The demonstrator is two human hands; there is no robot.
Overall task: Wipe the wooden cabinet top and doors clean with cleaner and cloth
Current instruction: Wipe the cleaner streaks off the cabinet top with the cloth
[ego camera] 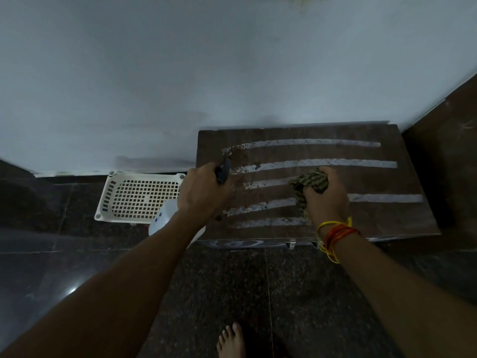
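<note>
Five pale streaks run side by side across the dark wooden cabinet top (361, 182), which stands against the light wall (206, 73), its front edge nearest the person. One crumpled green-striped cloth (309, 180) sits on the top near its middle, bunched under the right hand (326, 196), whose fingers curl round it and press it onto the wood. One white spray bottle (165, 218) with a dark nozzle (224, 171) is gripped by the left hand (204, 193), fingers wrapped round its neck, the nozzle over the left end of the streaks, where the wood looks wet and blotchy. Several yellow and orange threads (335, 235) circle the right wrist. One white perforated basket (136, 196) lies on the dark stone floor (77, 254) just left of the cabinet. One bare foot (232, 339) shows at the bottom.
</note>
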